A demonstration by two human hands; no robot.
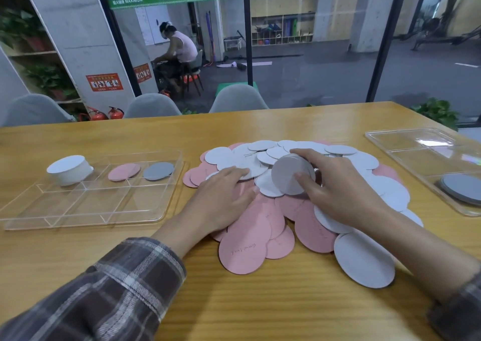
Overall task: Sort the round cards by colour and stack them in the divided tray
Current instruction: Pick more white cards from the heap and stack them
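Table w/ big loose pile of pink & white round cards mid-table; divided tray well apart at left, w/ white stack, pink cards, grey cards in separate compartments; left hand flat on pile, fingers straight; right hand curled round a tilted white bunch. Risk: bunch looks barely squared, so cards may fan & slip en route to tray; a pink one could ride along unseen.

A wooden counter carries a clear divided tray at the left. A wide, overlapping heap of pink and white round cards lies in the middle, and a second clear tray at the right edge.
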